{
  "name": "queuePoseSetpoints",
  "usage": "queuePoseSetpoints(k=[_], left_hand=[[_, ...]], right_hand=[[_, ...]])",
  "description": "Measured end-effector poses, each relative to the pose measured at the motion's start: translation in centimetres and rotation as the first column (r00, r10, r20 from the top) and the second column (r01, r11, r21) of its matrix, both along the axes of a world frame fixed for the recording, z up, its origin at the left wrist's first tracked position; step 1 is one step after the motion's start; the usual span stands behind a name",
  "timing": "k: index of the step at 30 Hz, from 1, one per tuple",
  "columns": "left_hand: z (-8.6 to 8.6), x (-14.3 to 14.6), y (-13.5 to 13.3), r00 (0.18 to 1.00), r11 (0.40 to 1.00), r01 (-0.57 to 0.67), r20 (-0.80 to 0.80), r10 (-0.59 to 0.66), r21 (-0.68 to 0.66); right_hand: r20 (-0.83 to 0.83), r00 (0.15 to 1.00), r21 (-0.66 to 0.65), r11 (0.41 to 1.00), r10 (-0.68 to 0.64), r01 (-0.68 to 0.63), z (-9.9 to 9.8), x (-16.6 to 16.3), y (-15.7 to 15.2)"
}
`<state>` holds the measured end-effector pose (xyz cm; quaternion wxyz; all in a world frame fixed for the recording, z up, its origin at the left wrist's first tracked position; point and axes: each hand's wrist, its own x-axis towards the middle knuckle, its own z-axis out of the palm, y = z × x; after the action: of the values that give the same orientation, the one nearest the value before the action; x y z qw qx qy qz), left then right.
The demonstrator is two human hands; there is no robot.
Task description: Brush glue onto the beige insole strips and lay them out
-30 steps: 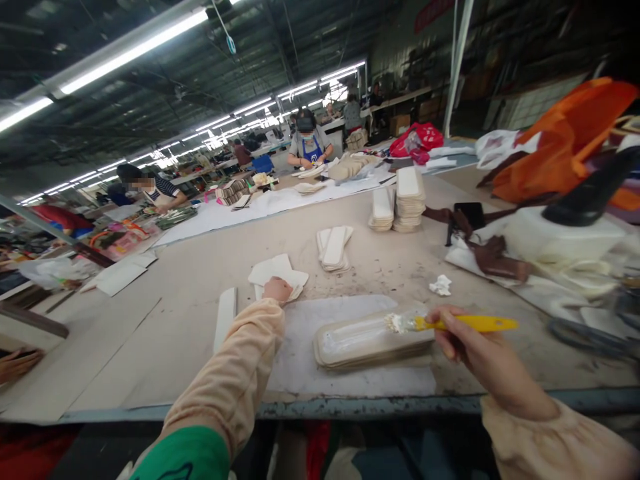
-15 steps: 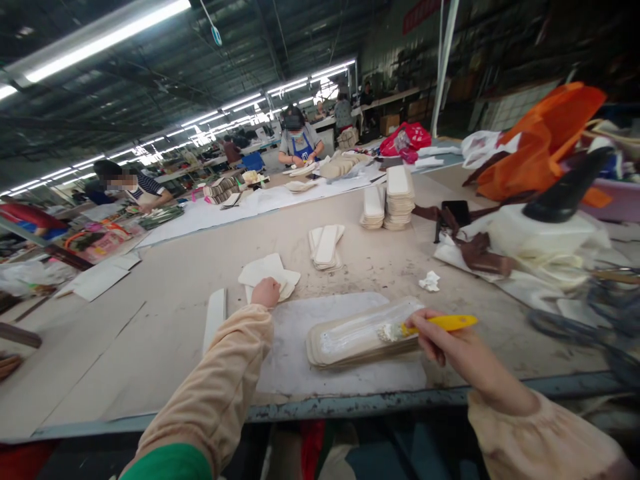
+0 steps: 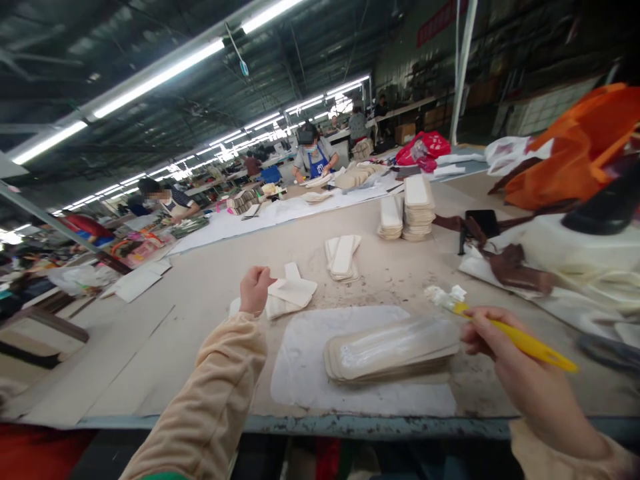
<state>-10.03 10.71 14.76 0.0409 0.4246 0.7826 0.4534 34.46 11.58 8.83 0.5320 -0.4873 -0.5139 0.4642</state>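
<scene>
My right hand clamps the yellow brush beside the smeared stack. My left hand curls at white pieces; whether gripping, I cannot tell. The red banner is unreadable.

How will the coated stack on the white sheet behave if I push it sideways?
The stack would probably shear into layers rather than move as one block, since its edges look staggered. Its top piece may feel slick or tacky, given the shiny, wet-looking streaks. Tipping seems unlikely, as it lies low and broad.
</scene>
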Motion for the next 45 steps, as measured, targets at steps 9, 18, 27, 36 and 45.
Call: queuePoseSetpoints(k=[9, 18, 27, 36, 45], left_hand=[[8.1, 11.5, -1.8, 0.601, 0.705, 0.299, 0.447, -0.662, 0.643], [3.1, 20.4, -5.3, 0.455, 0.737, 0.296, 0.588, -0.669, 0.608], [-2.3, 16.8, -8.7, 0.775, 0.919, 0.395, 0.539, -0.328, -0.008], [-6.1, 16.4, -9.4, 0.898, 0.883, 0.386, 0.328, -0.293, -0.266], [-6.5, 16.1, -9.2, 0.911, 0.851, 0.407, 0.215, -0.352, -0.332]], right_hand=[[-0.258, 0.959, 0.054, 0.993, 0.119, -0.109, 0.5, -3.7, -1.3], [-0.494, 0.869, -0.023, 1.0, -0.03, 0.021, 1.3, -2.5, -0.5], [0.224, 0.938, 0.219, 0.952, -0.264, 0.216, -0.8, -0.3, 1.3], [0.488, 0.847, 0.249, 0.963, -0.213, 0.099, -2.1, -1.4, 1.2], [0.594, 0.763, 0.258, 0.959, -0.253, 0.117, -3.0, -1.5, 2.0]])
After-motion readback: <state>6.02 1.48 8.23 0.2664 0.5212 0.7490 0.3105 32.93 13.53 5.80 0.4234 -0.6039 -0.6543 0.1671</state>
